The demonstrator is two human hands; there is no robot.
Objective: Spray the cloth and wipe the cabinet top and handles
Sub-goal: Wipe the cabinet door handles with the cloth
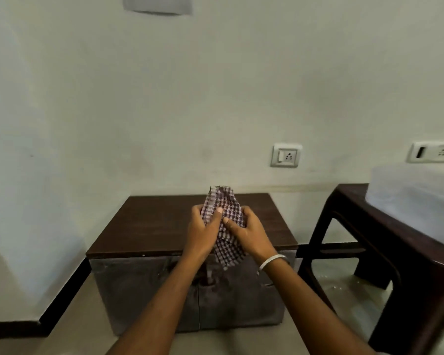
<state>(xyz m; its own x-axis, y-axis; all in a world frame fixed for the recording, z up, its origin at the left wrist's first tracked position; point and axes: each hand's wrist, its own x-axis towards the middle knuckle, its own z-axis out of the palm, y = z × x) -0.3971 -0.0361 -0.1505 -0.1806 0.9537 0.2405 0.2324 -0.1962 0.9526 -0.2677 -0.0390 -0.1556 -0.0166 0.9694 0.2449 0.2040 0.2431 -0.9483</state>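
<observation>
Both hands, the left hand [203, 233] and right hand [251, 234], grasp the checked cloth [224, 213], bunching it above the cabinet top's [149, 221] front edge. No spray bottle shows; wiping the top likely comes next, needing the cloth pressed flat.

A grey sheet [157, 5] is cut off at the top edge; arms hide the cabinet's handles.

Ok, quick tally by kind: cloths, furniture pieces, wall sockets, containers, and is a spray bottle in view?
Cloths: 1, the checked cloth, held in both hands
Furniture: 2, the cabinet and the dark side table
Wall socket plates: 2
Containers: 1, the translucent box
Spray bottles: 0
Total: 6
</observation>
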